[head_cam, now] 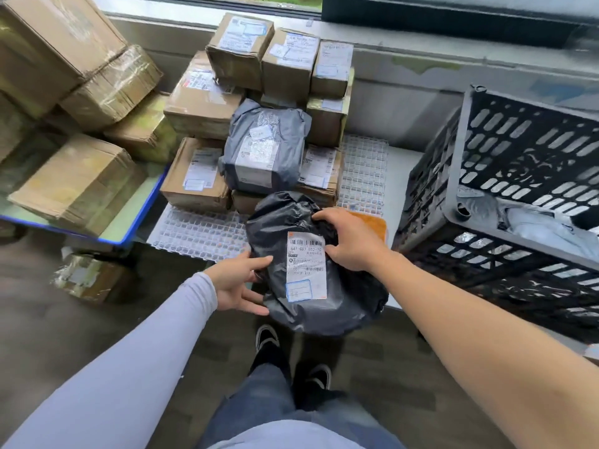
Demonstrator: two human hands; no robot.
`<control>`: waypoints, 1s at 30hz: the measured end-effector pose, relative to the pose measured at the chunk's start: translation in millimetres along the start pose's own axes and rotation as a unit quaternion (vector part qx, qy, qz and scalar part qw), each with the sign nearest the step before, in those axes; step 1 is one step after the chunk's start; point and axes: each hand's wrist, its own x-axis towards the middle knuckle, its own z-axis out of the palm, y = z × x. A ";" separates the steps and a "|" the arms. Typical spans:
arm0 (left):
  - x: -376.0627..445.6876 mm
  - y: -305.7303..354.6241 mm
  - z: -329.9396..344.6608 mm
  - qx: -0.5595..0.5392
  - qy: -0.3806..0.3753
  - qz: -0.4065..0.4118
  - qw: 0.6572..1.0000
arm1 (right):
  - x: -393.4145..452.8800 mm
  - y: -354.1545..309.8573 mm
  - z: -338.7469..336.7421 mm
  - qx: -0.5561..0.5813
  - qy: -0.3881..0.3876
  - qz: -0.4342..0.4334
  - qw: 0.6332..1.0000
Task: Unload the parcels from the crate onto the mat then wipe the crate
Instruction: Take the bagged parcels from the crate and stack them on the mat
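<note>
Parcels crowd the white mat (201,233). My right hand (351,239) grips a black bag (311,299); my left hand (241,281) steadies it, fingers straight. Slippery plastic could slide free.

- One head-worn wide-angle view, looking forward and steeply down past both forearms.
- Close: the fingers (256,260) sit mid-frame, the person's own shoes below them.
- Beyond the fingers lies the mat (197,231); right of them, the crate (505,189).

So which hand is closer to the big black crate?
The right hand. It grips the black bag parcel on the side facing the crate. The left hand touches the parcel's far side, farther from the crate.
</note>
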 end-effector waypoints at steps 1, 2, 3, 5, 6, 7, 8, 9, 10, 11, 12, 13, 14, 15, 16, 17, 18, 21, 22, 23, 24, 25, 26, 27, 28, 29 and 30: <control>4.0 -6.0 0.0 -0.019 0.010 0.003 1.000 | 4.8 -4.5 3.7 -0.018 -0.009 -0.013 1.000; 7.9 -11.4 -0.1 -0.041 0.020 0.006 0.999 | 11.1 -9.0 7.6 -0.039 -0.014 -0.022 0.999; 12.6 -15.7 -1.2 -0.065 0.030 0.004 0.997 | 19.9 -12.2 13.1 -0.065 -0.017 -0.029 0.997; 21.1 -24.1 -3.5 -0.111 0.044 0.003 0.993 | 35.8 -19.0 24.9 -0.141 -0.020 -0.043 0.989; 23.8 -27.4 -4.1 -0.137 0.048 0.002 0.989 | 42.5 -21.7 31.9 -0.183 -0.019 -0.048 0.982; 26.5 -30.2 -5.0 -0.167 0.051 0.000 0.985 | 47.3 -24.1 39.1 -0.217 -0.018 -0.050 0.975; 29.2 -33.4 -5.7 -0.201 0.055 -0.003 0.978 | 48.5 -26.6 46.1 -0.236 -0.018 -0.044 0.971; 33.3 -36.7 -6.4 -0.237 0.058 -0.005 0.970 | 48.1 -27.4 54.0 -0.241 -0.014 -0.036 0.970; 38.9 -39.5 -7.5 -0.275 0.063 -0.005 0.959 | 45.2 -27.8 61.6 -0.237 -0.006 -0.026 0.971; 46.9 -43.1 -8.7 -0.311 0.070 -0.006 0.948 | 40.4 -27.5 68.8 -0.229 0.005 -0.016 0.973; 55.7 -47.1 -10.2 -0.341 0.071 -0.001 0.937 | 34.6 -26.4 75.4 -0.219 0.014 -0.007 0.976; 61.0 -48.2 -9.5 -0.369 0.069 0.003 0.927 | 28.7 -25.0 81.4 -0.209 0.017 0.003 0.978; 66.0 -48.6 -8.4 -0.389 0.061 0.005 0.919 | 22.8 -23.6 86.5 -0.201 0.012 0.013 0.979; 69.1 -47.5 -5.3 -0.402 0.054 0.004 0.914 | 17.3 -22.2 90.9 -0.196 0.001 0.022 0.980; 71.6 -46.5 -2.0 -0.410 0.051 0.001 0.911 | 12.9 -21.2 94.9 -0.196 -0.012 0.030 0.980; 75.3 -46.1 0.7 -0.418 0.052 0.001 0.907 | 10.3 -20.1 98.5 -0.202 -0.026 0.037 0.978; 77.0 -44.5 3.7 -0.428 0.051 -0.001 0.902 | 9.8 -18.6 101.9 -0.210 -0.038 0.046 0.976; 81.3 -41.6 7.0 -0.415 0.066 -0.009 0.907 | 17.2 -14.4 108.0 -0.213 -0.058 0.069 0.973; 80.7 -41.7 5.3 -0.406 0.062 -0.009 0.911 | 20.8 -12.9 109.7 -0.210 -0.063 0.070 0.973; 76.7 -39.3 3.0 -0.387 0.065 -0.015 0.920 | 24.3 -11.1 111.4 -0.209 -0.070 0.068 0.973; 70.4 -36.3 1.0 -0.356 0.070 -0.012 0.932 | 27.4 -8.5 112.9 -0.210 -0.079 0.066 0.972; 63.0 -32.6 -1.0 -0.307 0.100 -0.001 0.946 | 29.9 -5.3 114.0 -0.211 -0.087 0.063 0.972; 58.0 -30.6 -4.4 -0.253 0.155 0.021 0.955 | 32.1 -2.3 115.0 -0.211 -0.092 0.060 0.971; 55.5 -29.9 -10.1 -0.196 0.225 0.054 0.953 | 33.9 0.5 116.1 -0.209 -0.095 0.057 0.972; 52.1 -28.1 -16.6 -0.135 0.292 0.101 0.941 | 35.5 2.4 117.0 -0.207 -0.097 0.053 0.972; 50.5 -26.7 -24.3 -0.049 0.343 0.163 0.924 | 36.9 3.1 117.9 -0.206 -0.099 0.050 0.972; 47.6 -24.1 -31.3 0.084 0.366 0.234 0.897 | 37.9 2.7 118.9 -0.206 -0.099 0.045 0.972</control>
